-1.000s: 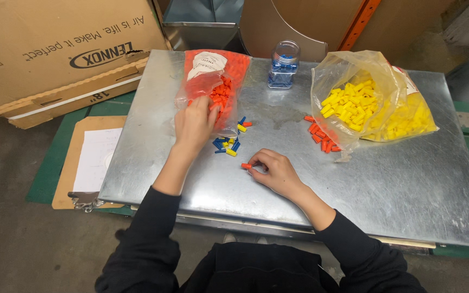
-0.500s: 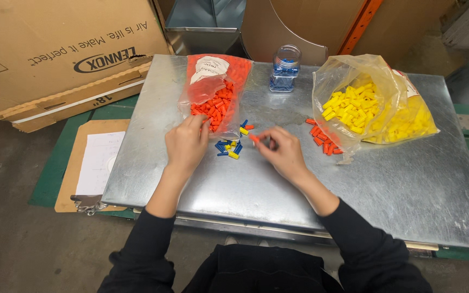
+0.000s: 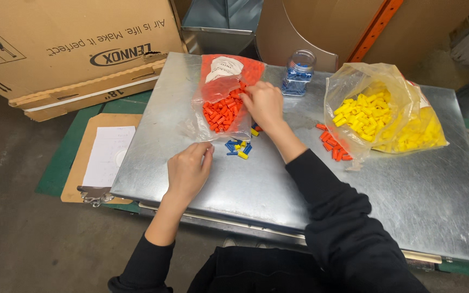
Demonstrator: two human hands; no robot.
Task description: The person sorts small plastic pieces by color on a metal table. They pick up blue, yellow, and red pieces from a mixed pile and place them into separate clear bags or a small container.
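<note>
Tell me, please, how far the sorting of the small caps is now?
Done: many orange caps lie in the left bag, yellow caps in the right bag. In hand: the right hand is at the left bag's mouth; the left hand rests flat. Left: a mixed pile and loose orange caps.

Cardboard box [image 3: 66, 49] upper left of frame — tan, dark print, pictograms on left face. Clear bag of orange pieces [image 3: 225, 100] upper centre on metal sheet, white label [image 3: 222, 68] near top. Clear bags of yellow pieces [image 3: 386, 111] right of centre. Small clear jar of blue pieces [image 3: 298, 73] top centre. Clipboard with white paper [image 3: 107, 157] left — flat.
</note>
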